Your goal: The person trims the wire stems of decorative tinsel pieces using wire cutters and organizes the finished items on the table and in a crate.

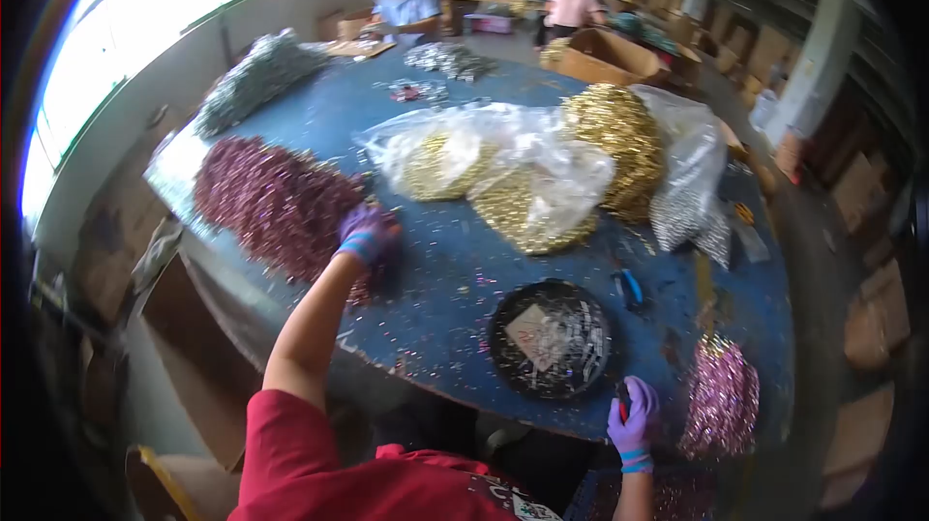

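Observation:
My left hand (368, 234), in a purple glove with a blue cuff, is at the right side of a large heap of dark pink tinsel (276, 202); its fingers are blurred and partly hidden against the strands. My right hand (634, 416), gloved the same way, is closed around a red-and-black handled tool (623, 403) at the table's front edge. Left of it lies a round black tray (550, 339) with a pale card and silvery scraps. A bunch of pink and silver tinsel (721, 397) lies to its right.
Plastic bags of gold pieces (532, 207), a gold tinsel heap (614, 144) and a silver bag (689, 216) cover the blue table's (435, 318) back. Blue-handled pliers (632, 287) lie behind the tray. A person (404, 8) sits across; another stands farther back. An open carton (189, 352) is lower left.

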Action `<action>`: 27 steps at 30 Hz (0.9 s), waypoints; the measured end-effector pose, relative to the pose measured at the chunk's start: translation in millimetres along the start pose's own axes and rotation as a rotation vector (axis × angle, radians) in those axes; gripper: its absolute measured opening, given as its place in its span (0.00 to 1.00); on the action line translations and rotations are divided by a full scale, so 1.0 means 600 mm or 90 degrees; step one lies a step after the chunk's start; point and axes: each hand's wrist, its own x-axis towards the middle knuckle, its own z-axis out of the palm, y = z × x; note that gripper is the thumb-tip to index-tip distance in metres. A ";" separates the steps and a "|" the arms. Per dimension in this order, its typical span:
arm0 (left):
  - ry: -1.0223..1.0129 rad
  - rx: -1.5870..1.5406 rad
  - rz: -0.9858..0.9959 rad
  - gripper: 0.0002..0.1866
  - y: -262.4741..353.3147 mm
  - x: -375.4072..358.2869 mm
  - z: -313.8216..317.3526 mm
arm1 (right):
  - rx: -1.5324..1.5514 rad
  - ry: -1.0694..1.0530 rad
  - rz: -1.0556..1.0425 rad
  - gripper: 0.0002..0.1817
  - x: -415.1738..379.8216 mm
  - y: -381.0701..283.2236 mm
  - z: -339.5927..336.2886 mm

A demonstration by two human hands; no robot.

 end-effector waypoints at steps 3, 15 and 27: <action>0.178 -0.121 0.121 0.23 -0.032 0.008 -0.014 | -0.033 -0.071 -0.023 0.23 0.007 -0.012 -0.006; 0.262 0.053 -0.362 0.28 -0.216 0.079 -0.221 | -0.076 -0.062 -0.043 0.23 0.001 -0.005 0.005; 0.194 0.043 -0.405 0.30 -0.264 0.169 -0.196 | -0.086 -0.093 -0.049 0.22 0.010 -0.013 0.002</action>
